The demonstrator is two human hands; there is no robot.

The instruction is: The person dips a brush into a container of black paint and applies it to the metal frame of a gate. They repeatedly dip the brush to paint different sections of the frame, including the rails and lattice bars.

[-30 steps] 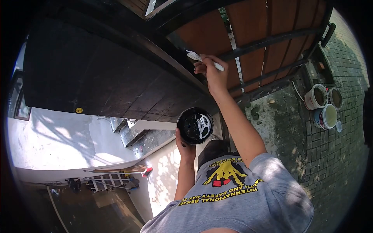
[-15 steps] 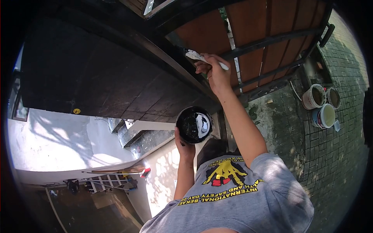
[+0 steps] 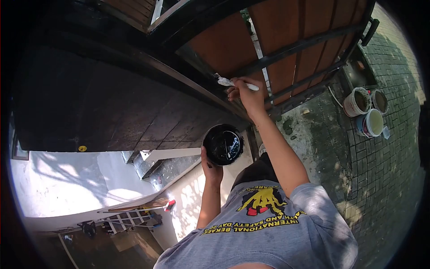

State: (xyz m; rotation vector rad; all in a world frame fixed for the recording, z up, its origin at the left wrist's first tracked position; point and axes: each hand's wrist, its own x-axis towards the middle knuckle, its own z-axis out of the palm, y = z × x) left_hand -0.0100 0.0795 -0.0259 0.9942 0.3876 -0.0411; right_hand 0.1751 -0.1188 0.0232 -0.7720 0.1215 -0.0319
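Black paint tin (image 3: 223,144): left hand (image 3: 211,169) | brush (image 3: 233,83): right hand (image 3: 248,95), gate bar (image 3: 304,46) | buckets (image 3: 356,102) nearby

Grey brick-paved ground (image 3: 385,179) beside a mossy, stained concrete strip (image 3: 313,134). Three round plastic paint buckets stand close together on the paving: a white one with dark contents (image 3: 357,101), another behind it (image 3: 380,101), and a blue-and-white one holding pale liquid (image 3: 371,123).

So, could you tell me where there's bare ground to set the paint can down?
The brick paving beside the three buckets is bare, as is the mossy concrete between them and the gate. It is crowded around the buckets.
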